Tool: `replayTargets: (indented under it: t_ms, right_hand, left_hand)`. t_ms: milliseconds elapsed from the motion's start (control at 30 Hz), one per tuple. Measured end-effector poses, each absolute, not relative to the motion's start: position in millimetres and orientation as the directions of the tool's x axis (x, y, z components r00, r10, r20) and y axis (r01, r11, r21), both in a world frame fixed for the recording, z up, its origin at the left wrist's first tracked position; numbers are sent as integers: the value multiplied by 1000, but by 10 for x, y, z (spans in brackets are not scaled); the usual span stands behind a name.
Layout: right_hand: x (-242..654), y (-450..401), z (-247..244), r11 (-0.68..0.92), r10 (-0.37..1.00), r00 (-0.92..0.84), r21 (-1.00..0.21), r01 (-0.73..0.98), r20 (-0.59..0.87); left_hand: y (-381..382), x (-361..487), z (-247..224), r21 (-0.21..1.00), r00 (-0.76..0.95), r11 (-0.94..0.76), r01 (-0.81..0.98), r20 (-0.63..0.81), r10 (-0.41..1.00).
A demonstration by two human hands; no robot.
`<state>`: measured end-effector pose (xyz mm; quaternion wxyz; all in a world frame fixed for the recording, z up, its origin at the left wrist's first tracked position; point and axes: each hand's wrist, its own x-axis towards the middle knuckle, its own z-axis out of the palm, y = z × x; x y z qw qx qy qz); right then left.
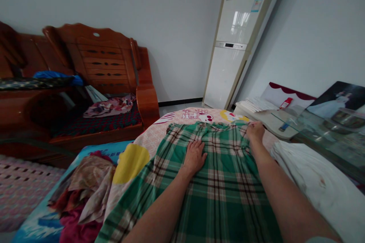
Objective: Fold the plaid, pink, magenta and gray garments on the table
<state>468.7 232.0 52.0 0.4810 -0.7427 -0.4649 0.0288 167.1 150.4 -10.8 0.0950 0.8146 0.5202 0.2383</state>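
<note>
A green plaid garment point(219, 182) with white and dark stripes lies spread over a patterned, padded surface point(173, 121). Its gathered top edge is at the far side, and the near end runs out of the picture. My left hand point(195, 155) rests flat on the upper middle of the cloth, fingers stretched out. At the far right corner of the garment, my right hand point(255, 132) is closed in a pinch on the fabric edge. The exact kind of garment cannot be told.
Left of the surface, crumpled clothes point(88, 186) lie on a blue package point(40, 212). Folded white cloth point(322, 182) is at the right, near a glass shelf point(319, 129) bearing bowls. Behind stand a wooden sofa point(105, 57) and a tall white air conditioner point(234, 41).
</note>
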Motion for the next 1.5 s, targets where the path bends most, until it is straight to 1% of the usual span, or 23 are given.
replayTargets:
  t_ms: [67, 167, 233, 300, 400, 433, 500, 567, 600, 700, 767, 800, 867, 933, 967, 1000, 1033, 1100, 1167, 1233, 1367, 1433, 1500]
  right_hand:
    - [4659, 2311, 513, -153, 748, 506, -630, 761, 429]
    - [4604, 2248, 459, -150, 856, 335, -432, 889, 394]
    - [4540, 2148, 391, -187, 885, 299, -315, 930, 357]
    - [4426, 1995, 290, -225, 893, 295, -229, 947, 342]
    - [4180, 1703, 70, -136, 923, 190, -181, 974, 333]
    - [4109, 1607, -14, -42, 933, 98, -165, 985, 346]
    - [4048, 1449, -168, 100, 928, -30, -171, 980, 370]
    - [4144, 1353, -268, 120, 929, -40, -198, 973, 368]
    - [4246, 1326, -290, 80, 935, 3, -219, 972, 355]
    - [4626, 1277, -270, -124, 923, 210, -269, 955, 322]
    - [4780, 1224, -241, -177, 890, 272, -273, 946, 366]
    - [4799, 1185, -237, -163, 879, 262, -266, 950, 398]
    - [4730, 1091, -262, -63, 883, 164, -235, 970, 439]
    - [4597, 995, -312, 63, 908, 24, -195, 979, 418]
    - [4537, 954, -334, 91, 919, -15, -175, 980, 394]
    - [4492, 922, -347, 78, 927, -13, -158, 984, 374]
    - [4461, 898, -347, 22, 933, 31, -144, 989, 358]
    - [4420, 880, -309, -156, 921, 191, -130, 979, 338]
    - [4345, 890, -235, -258, 906, 287, -132, 957, 311]
    - [4181, 919, -155, -217, 926, 250, -142, 966, 284]
    - [3697, 1001, -81, -17, 970, 60, -182, 983, 234]
    - [3512, 1040, -99, 0, 979, 38, -190, 982, 200]
    - [3414, 1066, -143, -22, 979, 56, -168, 986, 197]
  left_hand:
    - [1501, 1671, -103, 394, 353, -443, 805, 281, 892]
    - [1504, 1674, -102, 376, 370, -452, 809, 271, 888]
    - [1512, 1678, -111, 364, 377, -459, 810, 277, 884]
    - [1521, 1681, -121, 355, 377, -462, 813, 284, 881]
    - [1527, 1683, -117, 351, 378, -461, 815, 282, 882]
    - [1527, 1682, -110, 352, 378, -460, 815, 278, 883]
    - [1524, 1679, -95, 354, 380, -457, 816, 268, 885]
    - [1522, 1676, -84, 354, 382, -457, 816, 264, 886]
    - [1523, 1675, -82, 352, 383, -459, 816, 267, 885]
    - [1529, 1674, -85, 342, 382, -462, 818, 277, 882]
    - [1536, 1675, -93, 336, 383, -462, 821, 277, 881]
    - [1541, 1675, -99, 334, 384, -463, 821, 276, 881]
    - [1551, 1674, -114, 332, 385, -466, 820, 281, 879]
    - [1559, 1671, -132, 328, 386, -471, 819, 292, 875]
    - [1561, 1669, -139, 326, 387, -473, 818, 297, 873]
    - [1562, 1667, -144, 324, 389, -477, 817, 301, 871]
    - [1561, 1665, -145, 323, 392, -480, 815, 303, 869]
    - [1555, 1662, -135, 322, 395, -481, 815, 298, 869]
    - [1545, 1662, -115, 322, 394, -475, 819, 286, 873]
    - [1535, 1666, -93, 321, 393, -469, 823, 273, 878]
    - [1524, 1671, -66, 320, 389, -463, 827, 270, 881]
    - [1523, 1668, -65, 327, 390, -467, 822, 275, 879]
    - [1522, 1664, -76, 343, 391, -473, 812, 281, 876]
